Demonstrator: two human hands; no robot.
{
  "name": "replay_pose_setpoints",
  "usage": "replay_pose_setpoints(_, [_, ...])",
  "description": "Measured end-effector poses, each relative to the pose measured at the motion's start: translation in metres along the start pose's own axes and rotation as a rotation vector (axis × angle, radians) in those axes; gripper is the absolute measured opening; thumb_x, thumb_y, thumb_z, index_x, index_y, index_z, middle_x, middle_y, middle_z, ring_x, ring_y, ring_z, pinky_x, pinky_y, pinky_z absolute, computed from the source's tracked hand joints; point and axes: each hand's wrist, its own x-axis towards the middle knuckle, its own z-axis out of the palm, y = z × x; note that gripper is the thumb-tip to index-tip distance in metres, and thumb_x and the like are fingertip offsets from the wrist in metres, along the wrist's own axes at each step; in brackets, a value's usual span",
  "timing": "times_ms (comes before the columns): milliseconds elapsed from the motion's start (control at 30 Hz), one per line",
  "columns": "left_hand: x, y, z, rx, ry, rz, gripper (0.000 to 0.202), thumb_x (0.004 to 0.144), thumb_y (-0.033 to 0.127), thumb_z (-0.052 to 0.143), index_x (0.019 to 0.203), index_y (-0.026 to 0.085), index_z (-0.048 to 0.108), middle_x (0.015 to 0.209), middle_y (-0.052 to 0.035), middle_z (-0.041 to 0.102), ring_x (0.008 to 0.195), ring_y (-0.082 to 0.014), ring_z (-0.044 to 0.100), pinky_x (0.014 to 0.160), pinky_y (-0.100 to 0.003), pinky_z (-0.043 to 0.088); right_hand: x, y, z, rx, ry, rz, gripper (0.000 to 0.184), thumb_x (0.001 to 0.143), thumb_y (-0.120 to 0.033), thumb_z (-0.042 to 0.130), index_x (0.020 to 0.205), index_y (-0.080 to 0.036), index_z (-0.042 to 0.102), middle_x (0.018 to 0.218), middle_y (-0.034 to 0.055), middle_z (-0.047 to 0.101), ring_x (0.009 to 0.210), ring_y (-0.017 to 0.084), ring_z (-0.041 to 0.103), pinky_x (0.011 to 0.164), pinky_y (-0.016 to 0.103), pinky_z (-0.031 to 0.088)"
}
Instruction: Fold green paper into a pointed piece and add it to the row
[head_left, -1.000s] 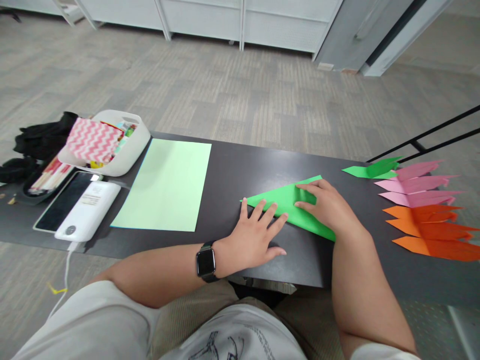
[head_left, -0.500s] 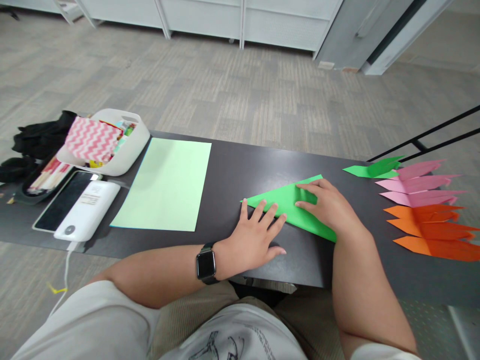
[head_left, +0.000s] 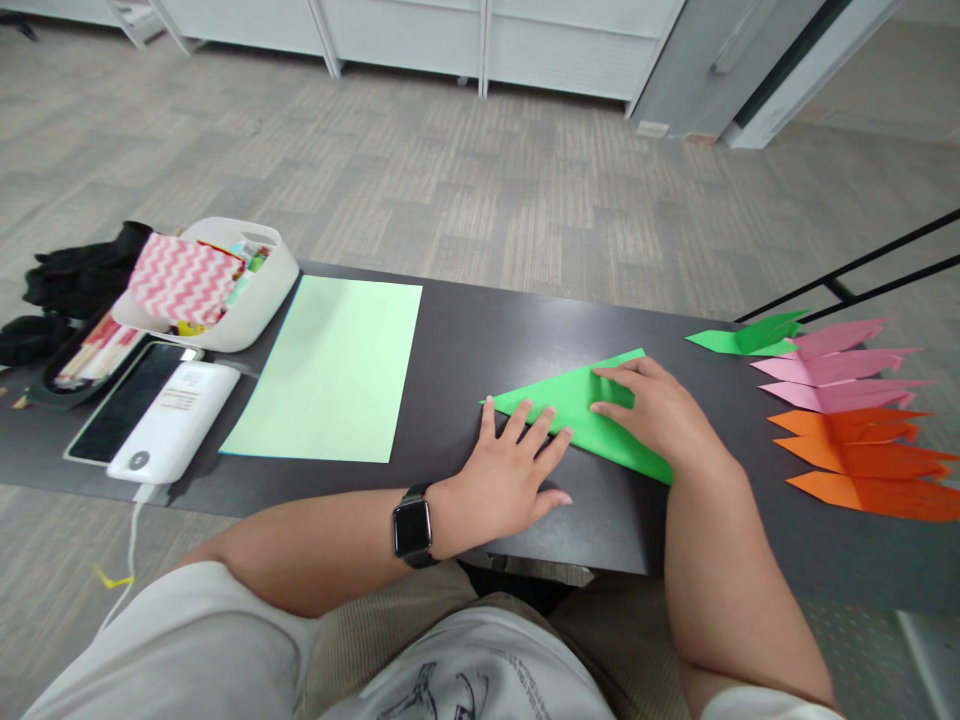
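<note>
Our dark surface [head_left: 465, 350] carries a pale green sheet [head_left: 330, 370], with folded green paper [head_left: 576, 392] to its right. Our left hand [head_left: 502, 490], fingers spread, touches the paper's near edge; our right hand [head_left: 664, 412] rests on it, thumb and forefinger apart.

Left hand [head_left: 499, 485] spread, right hand [head_left: 664, 412] arched
Left forearm [head_left: 315, 542] lies crosswise, thumb [head_left: 551, 499] splayed — right thumb [head_left: 613, 411] and forefinger [head_left: 616, 376] curve with a gap between.
</note>
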Motion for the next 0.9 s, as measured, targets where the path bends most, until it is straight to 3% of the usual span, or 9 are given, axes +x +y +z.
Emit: replay_pose_setpoints(900, [0.0014,-0.0017,0.0014,-0.009,-0.004,0.013,0.077,0.109,0.072,0.041,0.170,0.025,0.043,0.178,-0.0156,0.037,0.162,-0.0460,0.031,0.125,-0.085,0.022,-0.0012,-0.0035,-0.0029,-0.005,-0.009,0.015,0.046,0.090,-0.041,0.081,0.133,-0.026,0.079,0.121,0.0108,0.069,0.110,0.033,0.072,0.105,0.050,0.058])
